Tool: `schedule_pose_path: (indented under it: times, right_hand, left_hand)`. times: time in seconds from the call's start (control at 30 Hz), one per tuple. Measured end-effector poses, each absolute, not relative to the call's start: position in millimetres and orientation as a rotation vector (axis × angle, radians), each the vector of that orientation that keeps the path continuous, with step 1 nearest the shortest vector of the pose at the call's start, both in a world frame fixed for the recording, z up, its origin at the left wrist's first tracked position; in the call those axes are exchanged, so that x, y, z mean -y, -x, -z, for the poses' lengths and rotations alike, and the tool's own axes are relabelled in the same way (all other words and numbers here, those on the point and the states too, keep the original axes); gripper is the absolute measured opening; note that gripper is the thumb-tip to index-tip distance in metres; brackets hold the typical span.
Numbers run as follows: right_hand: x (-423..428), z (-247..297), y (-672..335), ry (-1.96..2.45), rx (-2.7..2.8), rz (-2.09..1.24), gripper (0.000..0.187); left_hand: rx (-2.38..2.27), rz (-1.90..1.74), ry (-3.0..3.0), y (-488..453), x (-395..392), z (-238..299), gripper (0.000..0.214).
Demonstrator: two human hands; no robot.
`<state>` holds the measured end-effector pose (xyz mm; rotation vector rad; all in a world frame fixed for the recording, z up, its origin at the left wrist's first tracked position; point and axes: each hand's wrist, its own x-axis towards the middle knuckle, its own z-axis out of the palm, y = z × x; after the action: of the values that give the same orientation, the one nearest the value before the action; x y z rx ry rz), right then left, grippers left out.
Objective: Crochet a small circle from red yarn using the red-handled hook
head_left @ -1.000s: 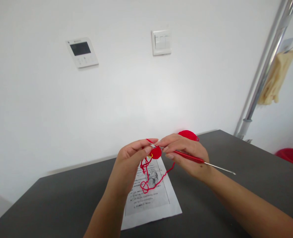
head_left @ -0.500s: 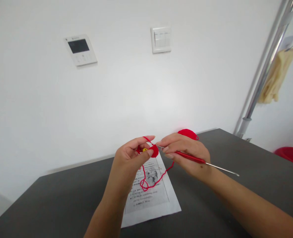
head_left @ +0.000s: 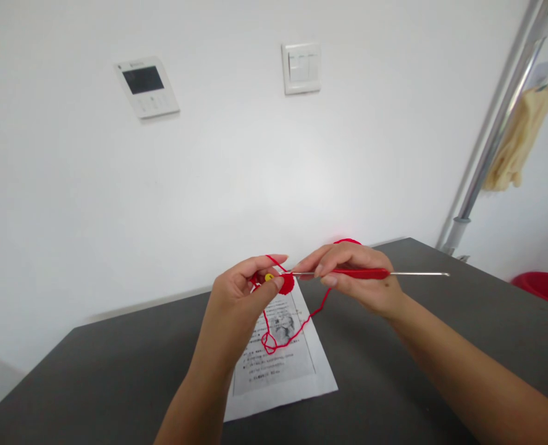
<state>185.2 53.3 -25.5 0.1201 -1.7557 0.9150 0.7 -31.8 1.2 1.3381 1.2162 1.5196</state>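
Red wool fills the middle of the head view. The left hand (head_left: 239, 296) is raised above the table and pinches a small round red crocheted disc (head_left: 287, 283) between thumb and fingertips, its fingers narrowed tightly on the piece. A thin red yarn strand (head_left: 301, 322) runs over the tip of the forefinger. A tiny yellow stitch marker (head_left: 269, 277) sits at the left edge of the disc, just by the thumb.

The right hand (head_left: 361, 284) is closed on a slim metal crochet hook with a red handle (head_left: 364, 272), gripping the handle between thumb and the first 2 fingers. The hook lies almost level. Its working tip points left and meets the disc, while the bare steel tail sticks out to the right past the knuckles. The 2 hands are close together, joined only by hook and wool.

From the disc the strand drops in loose loops onto a white printed paper sheet (head_left: 280, 386) carrying a black-and-white picture and lines of text. The sheet lies flat on a dark grey matte table (head_left: 116, 383). Behind the right hand, a red yarn ball (head_left: 348, 241) shows only its upper rim.

On the white wall hang a white rocker light switch (head_left: 301, 67) and a white intercom panel with a dark screen (head_left: 146, 86). At the right a shiny metal pole (head_left: 496, 130) leans upward, with a beige cloth item (head_left: 517, 148) hanging by it. Low at the right edge lies a red plastic tub (head_left: 542, 287).
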Motion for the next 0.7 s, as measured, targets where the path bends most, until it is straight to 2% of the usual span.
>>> schedule_pose_path:
  times: [0.13,0.7]
  right_hand:
    - [-56,24,-191,-0.162,1.841,-0.921,0.007]
    - [-51,16,-202,0.095,2.120,-0.558,0.010]
  left_hand:
    - [-1.248,-1.494,-1.365,-2,32,-1,0.022]
    - [-1.470,-1.461,-1.580,-5,33,3,0.025]
